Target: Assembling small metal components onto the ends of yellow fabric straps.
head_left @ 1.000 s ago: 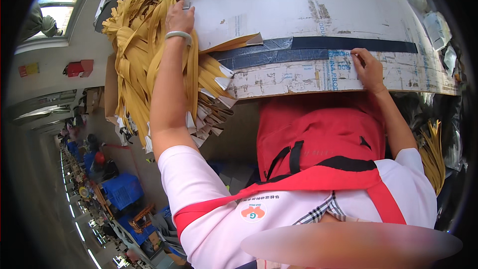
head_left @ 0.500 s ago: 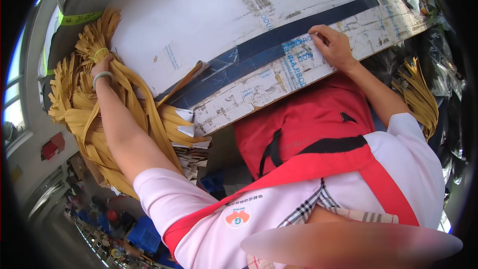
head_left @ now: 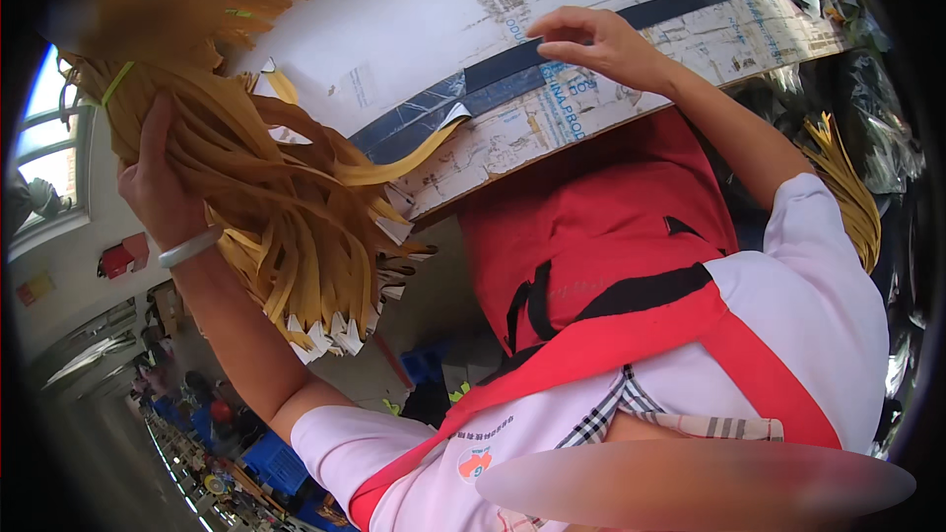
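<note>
My left hand [head_left: 163, 182] is closed round a thick bundle of long tan strips [head_left: 286, 187], lifted at the left of the table. A light green tie [head_left: 116, 84] circles the bundle just above my hand. The lower strip ends hang down and carry white tips [head_left: 335, 335]; one strip lies across the table's near edge. A blurred patch hides part of the bundle's top. My right hand [head_left: 616, 54] hovers above the dark blue band on the tabletop [head_left: 680, 6], its thumb and forefinger apart and nothing visible between them.
The white, worn table [head_left: 394, 0] runs along in front of me, close to my red apron [head_left: 601, 207]. At the right hang more tan strips [head_left: 843, 187] and clear plastic wrapping [head_left: 872, 128]. A blue crate [head_left: 276, 463] stands on the floor at lower left.
My left hand has raised the tan bundle and brought it nearer, off the other strips at the table's left. My right hand has moved left from the table's near edge, and its fingers have parted.
</note>
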The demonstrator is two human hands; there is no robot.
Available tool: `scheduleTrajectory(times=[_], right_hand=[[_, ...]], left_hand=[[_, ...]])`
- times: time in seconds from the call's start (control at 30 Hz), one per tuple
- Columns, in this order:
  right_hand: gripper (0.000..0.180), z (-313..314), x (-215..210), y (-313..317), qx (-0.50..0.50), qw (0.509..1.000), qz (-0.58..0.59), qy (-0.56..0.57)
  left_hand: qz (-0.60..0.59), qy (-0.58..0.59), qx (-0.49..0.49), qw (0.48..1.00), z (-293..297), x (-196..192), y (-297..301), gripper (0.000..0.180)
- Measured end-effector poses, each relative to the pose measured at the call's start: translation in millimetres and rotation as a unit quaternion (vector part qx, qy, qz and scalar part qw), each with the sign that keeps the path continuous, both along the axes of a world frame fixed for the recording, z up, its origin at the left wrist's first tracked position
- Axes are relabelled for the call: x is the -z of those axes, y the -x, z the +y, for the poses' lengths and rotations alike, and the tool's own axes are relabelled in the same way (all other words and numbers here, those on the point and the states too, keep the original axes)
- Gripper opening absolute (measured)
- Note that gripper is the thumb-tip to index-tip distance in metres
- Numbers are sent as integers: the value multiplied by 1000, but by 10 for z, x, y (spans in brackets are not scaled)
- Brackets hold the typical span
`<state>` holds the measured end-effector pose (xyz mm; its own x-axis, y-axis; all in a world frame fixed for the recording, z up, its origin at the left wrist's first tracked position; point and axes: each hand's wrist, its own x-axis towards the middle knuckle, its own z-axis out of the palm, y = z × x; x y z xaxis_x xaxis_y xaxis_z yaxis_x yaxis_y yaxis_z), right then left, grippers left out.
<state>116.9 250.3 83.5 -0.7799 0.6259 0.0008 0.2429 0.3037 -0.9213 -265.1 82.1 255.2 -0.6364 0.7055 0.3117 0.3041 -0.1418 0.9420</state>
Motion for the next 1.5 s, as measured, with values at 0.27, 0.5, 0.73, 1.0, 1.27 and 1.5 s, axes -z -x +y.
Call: scheduleTrajectory(times=[0.27, 0.5, 0.73, 1.0, 1.27, 1.5], right_hand=[[59, -216, -985, 139, 20, 995, 97, 10], [54, 32, -718, -461, 86, 992, 73, 55], [49, 370, -696, -1020, 133, 981, 108, 90], [44, 701, -346, -1775, 191, 957, 143, 161], [39, 1057, -245, -1930, 190, 937, 186, 228], [35, 1539, -447, -1271, 125, 925, 238, 268]], left_hand=[[197, 39, 128, 971, 184, -421, -1369, 43], [111, 50, 199, 972, 241, 302, -1443, 46], [-6, 42, 284, 958, 1526, 995, -1998, 50], [-154, 82, 372, 912, 1558, 1641, -3162, 53], [-289, 112, 391, 867, 1664, 2045, -2860, 57], [-463, 156, 674, 555, 528, 2510, -2825, 57]])
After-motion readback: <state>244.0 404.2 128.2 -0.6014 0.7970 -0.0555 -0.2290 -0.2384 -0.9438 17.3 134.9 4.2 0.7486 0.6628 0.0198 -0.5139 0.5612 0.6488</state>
